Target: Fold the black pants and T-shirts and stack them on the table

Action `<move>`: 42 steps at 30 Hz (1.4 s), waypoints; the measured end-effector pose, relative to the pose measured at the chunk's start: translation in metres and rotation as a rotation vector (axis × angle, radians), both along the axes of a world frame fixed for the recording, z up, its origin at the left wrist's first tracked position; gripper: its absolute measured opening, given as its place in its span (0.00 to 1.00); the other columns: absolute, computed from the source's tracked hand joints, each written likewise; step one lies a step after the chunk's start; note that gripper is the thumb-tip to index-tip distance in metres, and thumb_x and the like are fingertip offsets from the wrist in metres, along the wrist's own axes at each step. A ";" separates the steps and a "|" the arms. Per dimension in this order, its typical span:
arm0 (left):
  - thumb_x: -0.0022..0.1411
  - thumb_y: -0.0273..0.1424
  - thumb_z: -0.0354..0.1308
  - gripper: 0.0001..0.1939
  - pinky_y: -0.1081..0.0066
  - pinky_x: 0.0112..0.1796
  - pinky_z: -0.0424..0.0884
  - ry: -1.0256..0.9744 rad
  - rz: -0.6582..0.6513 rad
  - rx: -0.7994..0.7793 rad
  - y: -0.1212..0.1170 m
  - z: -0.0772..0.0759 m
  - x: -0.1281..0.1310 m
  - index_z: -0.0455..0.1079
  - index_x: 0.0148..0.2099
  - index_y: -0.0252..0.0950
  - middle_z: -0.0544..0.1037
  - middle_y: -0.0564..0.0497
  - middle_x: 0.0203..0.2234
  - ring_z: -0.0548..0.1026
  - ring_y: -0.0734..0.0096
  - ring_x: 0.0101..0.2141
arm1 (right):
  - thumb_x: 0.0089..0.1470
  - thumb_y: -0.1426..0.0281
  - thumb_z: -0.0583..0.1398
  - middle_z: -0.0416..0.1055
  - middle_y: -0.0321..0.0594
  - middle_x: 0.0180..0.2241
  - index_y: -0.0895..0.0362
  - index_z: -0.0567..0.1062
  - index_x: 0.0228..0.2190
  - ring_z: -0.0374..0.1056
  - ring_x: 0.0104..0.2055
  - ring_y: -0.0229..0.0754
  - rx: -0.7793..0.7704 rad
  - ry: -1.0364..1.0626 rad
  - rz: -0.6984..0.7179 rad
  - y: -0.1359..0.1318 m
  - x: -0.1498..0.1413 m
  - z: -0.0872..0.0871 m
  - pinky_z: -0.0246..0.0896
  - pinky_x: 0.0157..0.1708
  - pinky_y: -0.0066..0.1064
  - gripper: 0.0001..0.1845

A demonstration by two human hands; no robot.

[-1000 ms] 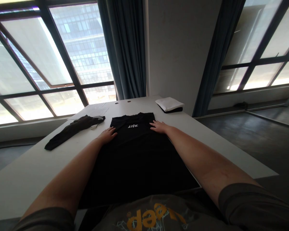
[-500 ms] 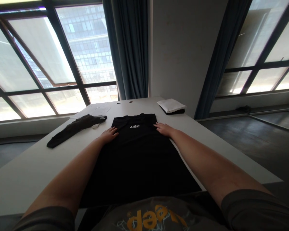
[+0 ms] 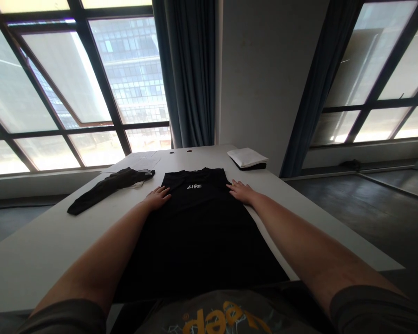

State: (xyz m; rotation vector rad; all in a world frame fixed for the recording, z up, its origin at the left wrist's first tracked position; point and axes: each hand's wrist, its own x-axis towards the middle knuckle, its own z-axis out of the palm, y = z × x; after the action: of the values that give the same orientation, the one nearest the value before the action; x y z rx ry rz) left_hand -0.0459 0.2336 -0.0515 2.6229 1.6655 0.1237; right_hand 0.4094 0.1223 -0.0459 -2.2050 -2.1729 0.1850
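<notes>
A black T-shirt (image 3: 198, 227) lies flat on the white table in front of me, its collar at the far end and a small white print on its upper part. No sleeves show sticking out at its sides. My left hand (image 3: 157, 198) rests on the shirt's upper left edge with its fingers stretched out. At the upper right edge lies my right hand (image 3: 242, 191), fingers spread, its tips by the edge of the cloth. Neither hand grips anything that I can see.
On the left of the table (image 3: 38, 250) lies a crumpled dark garment (image 3: 107, 188). A white folded packet on something black (image 3: 249, 157) sits at the back right. Thin sheets (image 3: 139, 161) lie at the back left. Windows, blue curtains (image 3: 191, 79) and a pillar stand behind.
My right hand has slid slightly outward to the right, away from the shirt. My left hand stays in place. The camera view has tilted up a little.
</notes>
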 end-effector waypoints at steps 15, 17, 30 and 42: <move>0.75 0.57 0.42 0.34 0.45 0.71 0.46 0.004 -0.450 -0.071 -0.083 0.016 0.063 0.54 0.77 0.54 0.53 0.51 0.76 0.51 0.49 0.74 | 0.70 0.46 0.48 0.39 0.46 0.78 0.50 0.52 0.75 0.36 0.79 0.59 -0.031 0.077 0.351 -0.071 -0.078 0.010 0.32 0.74 0.56 0.41; 0.75 0.58 0.43 0.36 0.39 0.71 0.42 -0.006 -0.452 -0.102 -0.095 0.014 0.062 0.50 0.78 0.55 0.48 0.50 0.78 0.46 0.46 0.75 | 0.70 0.47 0.48 0.37 0.46 0.78 0.49 0.52 0.75 0.34 0.79 0.61 -0.046 0.084 0.382 -0.086 -0.078 0.012 0.30 0.74 0.59 0.40; 0.76 0.52 0.48 0.36 0.42 0.72 0.42 0.054 -0.594 -0.040 -0.157 0.027 0.031 0.47 0.79 0.54 0.46 0.51 0.78 0.46 0.47 0.75 | 0.70 0.50 0.53 0.35 0.42 0.78 0.42 0.53 0.74 0.30 0.79 0.62 -0.132 0.108 0.602 -0.117 -0.071 0.029 0.24 0.73 0.65 0.37; 0.77 0.48 0.49 0.36 0.39 0.71 0.43 0.010 -0.785 -0.109 -0.213 0.028 0.024 0.36 0.79 0.62 0.39 0.54 0.77 0.43 0.45 0.75 | 0.70 0.48 0.54 0.34 0.39 0.78 0.40 0.50 0.74 0.29 0.79 0.61 -0.138 0.134 0.697 -0.144 -0.068 0.027 0.22 0.73 0.66 0.39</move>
State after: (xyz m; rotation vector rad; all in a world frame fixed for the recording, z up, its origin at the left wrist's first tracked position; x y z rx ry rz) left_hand -0.0220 0.0208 -0.0233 2.9511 0.5221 -0.0066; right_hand 0.3411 -0.0219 -0.0193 -1.3339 -2.8095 0.4932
